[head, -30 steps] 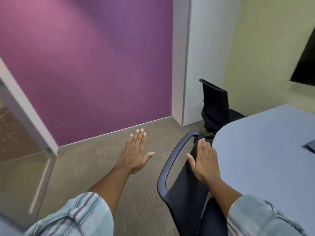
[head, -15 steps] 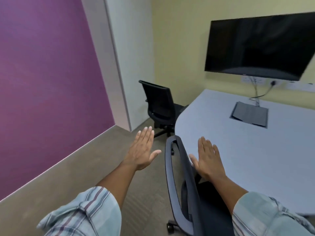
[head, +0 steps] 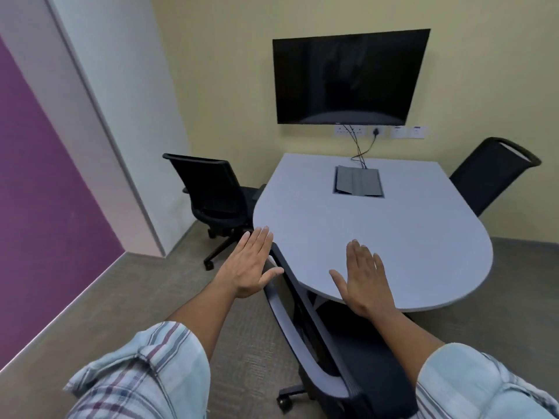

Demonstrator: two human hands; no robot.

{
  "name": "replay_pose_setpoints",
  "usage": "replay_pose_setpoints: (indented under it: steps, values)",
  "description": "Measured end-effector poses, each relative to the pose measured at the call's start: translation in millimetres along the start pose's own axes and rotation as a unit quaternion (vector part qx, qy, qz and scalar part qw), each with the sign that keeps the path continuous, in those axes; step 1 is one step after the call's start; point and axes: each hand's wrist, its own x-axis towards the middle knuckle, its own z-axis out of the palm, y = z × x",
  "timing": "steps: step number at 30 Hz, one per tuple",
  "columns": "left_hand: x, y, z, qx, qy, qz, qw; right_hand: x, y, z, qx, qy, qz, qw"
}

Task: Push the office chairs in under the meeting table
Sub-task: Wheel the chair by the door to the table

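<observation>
The nearest chair (head: 314, 337) stands at the rounded near edge of the tabletop (head: 378, 231), its seat partly under it. Two other chairs, left (head: 211, 192) and right (head: 487, 173), stand beside the side edges; the carpet (head: 151, 297) at the left is free. Left hand (head: 251, 267) and right hand (head: 366, 279) are flat with fingers spread, holding nothing; I cannot tell if they touch the chair.

both arms stretched out front, left hand (head: 249, 266) and right hand (head: 364, 278) flat, palms down, fingers together and spread open, plaid sleeves (head: 142, 373) rolled up
</observation>
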Motion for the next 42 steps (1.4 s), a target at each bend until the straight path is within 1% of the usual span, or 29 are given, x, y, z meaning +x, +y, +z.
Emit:
replay_pose_setpoints:
  steps: [4, 7, 13, 15, 18, 21, 23, 25, 30, 32, 35, 38, 42]
  values:
    - [17, -5, 4, 0.027, -0.013, 0.034, 0.999, 0, 12, 2, -0.003, -0.002, 0.022, 1.0]
    - [30, -7, 8, 0.021, -0.026, 0.052, 0.998, -10, 17, 5, -0.013, -0.016, 0.046, 0.999]
    - [56, -12, 9, 0.024, -0.058, 0.124, 0.99, -30, 24, 0, -0.051, -0.013, 0.096, 0.994]
    - [67, -17, 9, 0.018, -0.07, 0.146, 0.987, -35, 17, -4, -0.065, -0.007, 0.123, 0.99]
    - [73, -23, 15, 0.005, -0.107, 0.187, 0.977, -47, -3, -4, -0.068, -0.01, 0.17, 0.983]
    - [67, -29, 29, -0.005, -0.152, 0.205, 0.967, -59, -32, -4, -0.026, -0.001, 0.205, 0.978]
    - [64, -35, 36, -0.01, -0.144, 0.205, 0.968, -68, -58, -1, -0.005, 0.015, 0.228, 0.974]
    - [65, -36, 38, -0.009, -0.131, 0.215, 0.968, -80, -84, 4, -0.003, 0.012, 0.242, 0.97]
    - [59, -39, 39, -0.007, -0.109, 0.243, 0.964, -102, -139, 7, 0.031, -0.035, 0.263, 0.964]
    - [57, -39, 38, -0.001, -0.103, 0.251, 0.962, -107, -157, 5, 0.012, -0.062, 0.278, 0.959]
    - [52, -35, 39, 0.006, -0.077, 0.259, 0.963, -115, -174, 2, -0.032, -0.088, 0.324, 0.941]
    - [42, -32, 34, 0.022, -0.057, 0.277, 0.959, -126, -181, 4, -0.075, -0.071, 0.345, 0.933]
    - [34, -22, 18, 0.044, -0.072, 0.297, 0.951, -138, -176, 5, -0.105, -0.042, 0.348, 0.931]
